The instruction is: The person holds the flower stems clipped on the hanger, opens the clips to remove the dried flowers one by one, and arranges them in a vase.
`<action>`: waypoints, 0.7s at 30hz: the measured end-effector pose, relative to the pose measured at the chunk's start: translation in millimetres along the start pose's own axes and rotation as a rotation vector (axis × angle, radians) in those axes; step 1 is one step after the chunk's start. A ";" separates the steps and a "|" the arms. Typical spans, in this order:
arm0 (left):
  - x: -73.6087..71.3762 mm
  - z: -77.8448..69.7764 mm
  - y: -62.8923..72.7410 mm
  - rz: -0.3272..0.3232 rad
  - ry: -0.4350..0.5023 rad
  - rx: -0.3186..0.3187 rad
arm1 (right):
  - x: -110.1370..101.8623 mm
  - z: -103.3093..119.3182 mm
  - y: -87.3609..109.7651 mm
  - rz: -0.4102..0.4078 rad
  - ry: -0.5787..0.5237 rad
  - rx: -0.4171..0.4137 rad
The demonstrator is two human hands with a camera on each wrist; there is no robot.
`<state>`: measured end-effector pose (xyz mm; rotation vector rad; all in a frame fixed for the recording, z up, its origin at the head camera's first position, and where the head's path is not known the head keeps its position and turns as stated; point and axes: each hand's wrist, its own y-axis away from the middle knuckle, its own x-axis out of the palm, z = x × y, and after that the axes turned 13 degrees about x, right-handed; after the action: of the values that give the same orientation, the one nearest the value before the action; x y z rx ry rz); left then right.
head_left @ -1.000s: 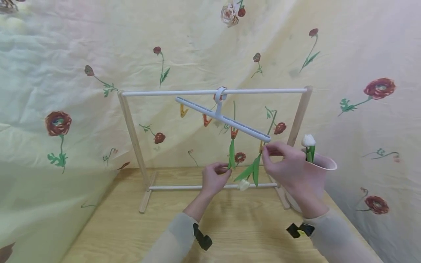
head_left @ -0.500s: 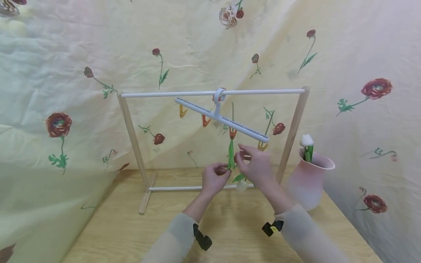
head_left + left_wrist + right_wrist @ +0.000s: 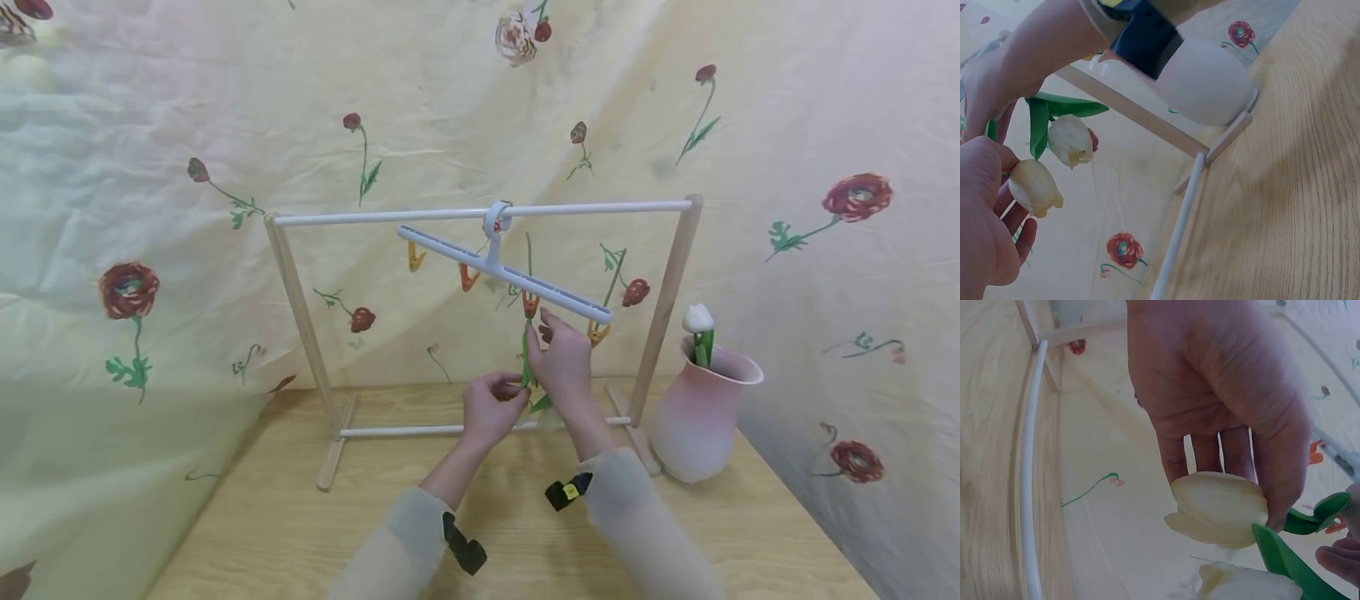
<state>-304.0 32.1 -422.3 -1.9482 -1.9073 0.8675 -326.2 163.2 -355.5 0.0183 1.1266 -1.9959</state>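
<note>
A pale blue clip hanger (image 3: 491,265) hangs tilted, right end low, with yellow and orange clips beneath it. My left hand (image 3: 491,408) pinches a white tulip upside down near its bloom; that tulip (image 3: 1035,187) shows clearly in the left wrist view. Its green stem runs up through the orange clip (image 3: 531,305). My right hand (image 3: 562,362) is at the stem and leaf just under this clip, thumb against the green; whether its fingers grip is hidden. A second white tulip (image 3: 1071,140) hangs upside down from the right yellow clip (image 3: 597,333), partly behind my right hand.
The hanger is hooked on the white top bar (image 3: 375,217) of a wooden-legged rack standing on a wood table (image 3: 300,542). At the right, a pink and white vase (image 3: 697,433) holds another white tulip (image 3: 698,318). Flower-printed cloth (image 3: 315,100) surrounds the table.
My right hand has left the yellow clip at the hanger's right end and moved left to just below the orange clip. My left hand keeps its place on the tulip.
</note>
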 end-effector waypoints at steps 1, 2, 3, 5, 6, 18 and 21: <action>-0.2 0.3 0.4 -0.001 0.001 -0.005 | 2.9 -0.9 -1.2 -0.013 0.010 -0.003; -0.3 0.7 0.7 -0.002 0.001 -0.009 | 5.5 -1.6 -2.3 -0.025 0.024 -0.007; -0.6 1.1 1.1 -0.002 0.002 -0.012 | 7.8 -2.0 -3.5 -0.036 0.035 -0.009; -0.8 2.0 1.6 -0.003 0.003 -0.011 | 10.8 -1.7 -5.7 -0.050 0.042 -0.008; -0.7 2.8 1.4 -0.005 0.001 -0.005 | 12.1 -1.2 -7.5 -0.056 0.042 -0.007; -2.6 1.8 2.7 -0.012 -0.020 0.052 | 21.6 2.8 -22.6 -0.142 -0.111 0.046; -3.3 1.2 3.2 -0.012 -0.022 0.072 | 23.3 0.9 -22.7 -0.202 -0.140 0.053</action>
<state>-301.9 28.4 -424.4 -1.8915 -1.8710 0.9450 -356.2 153.3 -347.8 -0.2128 1.0192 -2.1675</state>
